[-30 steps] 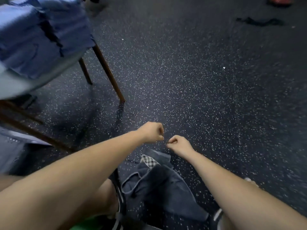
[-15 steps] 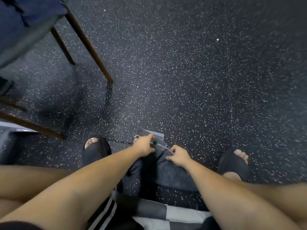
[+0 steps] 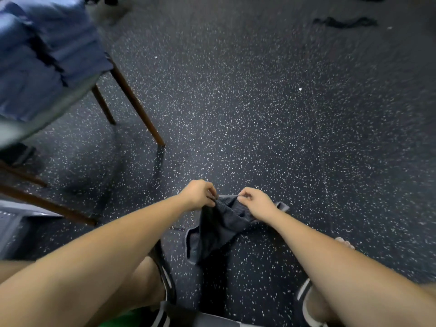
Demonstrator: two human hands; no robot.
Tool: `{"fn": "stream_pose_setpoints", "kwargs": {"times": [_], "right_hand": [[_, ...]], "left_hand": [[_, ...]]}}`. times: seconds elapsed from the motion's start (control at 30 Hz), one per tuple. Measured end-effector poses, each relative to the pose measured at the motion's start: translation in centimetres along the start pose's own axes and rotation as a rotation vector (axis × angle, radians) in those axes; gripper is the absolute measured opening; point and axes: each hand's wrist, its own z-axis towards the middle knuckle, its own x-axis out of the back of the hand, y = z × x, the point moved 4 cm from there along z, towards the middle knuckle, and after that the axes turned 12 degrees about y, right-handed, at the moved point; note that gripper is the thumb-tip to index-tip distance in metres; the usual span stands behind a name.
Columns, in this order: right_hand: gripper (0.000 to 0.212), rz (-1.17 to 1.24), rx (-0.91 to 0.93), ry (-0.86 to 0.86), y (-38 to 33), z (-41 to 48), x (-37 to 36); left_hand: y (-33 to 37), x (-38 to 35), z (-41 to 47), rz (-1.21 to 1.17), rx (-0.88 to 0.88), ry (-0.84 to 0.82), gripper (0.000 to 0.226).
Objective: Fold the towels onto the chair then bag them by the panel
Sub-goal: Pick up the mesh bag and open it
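- Towel [image 3: 219, 230]: soft, light and limp; it sags between grips.
- Left hand [image 3: 197, 195] and right hand [image 3: 258, 205] pinch its upper edge.
- Recommended hold: both top corners.

Head-worn camera looks steeply down, close above the floor [image 3: 259, 114].

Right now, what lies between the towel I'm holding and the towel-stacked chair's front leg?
Head view: only bare speckled floor between towel and chair leg.
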Motion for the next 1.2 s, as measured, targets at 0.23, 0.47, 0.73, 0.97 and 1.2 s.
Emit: {"fn": "stream_pose_setpoints", "kwargs": {"times": [0.23,0.47,0.73,0.97,1.2], "right_hand": [[0.011,-0.094,0.197,0.075,-8.0,2.7,9.0],[0.008,-0.190,0.359,0.166,-16.1,2.8,18.9],[0.008,-0.217,0.518,0.236,-23.8,-0.5,28.7],[0.007,-0.298,0.691,0.259,-28.3,-4.3,32.6],[0.007,-0.243,0.780,0.266,-29.0,-5.8,33.6]], "left_hand": [[4.2,11.9,1.0,0.054,-0.145,0.139,0.021],[10.4,23.2,-1.0,0.105,-0.286,0.240,0.011],[16.3,30.4,-5.1,-0.103,-0.383,0.264,0.008],[20.6,30.8,-5.7,-0.299,-0.437,0.400,0.031],[23.4,29.3,-5.1,-0.452,-0.520,0.337,0.025]]}}
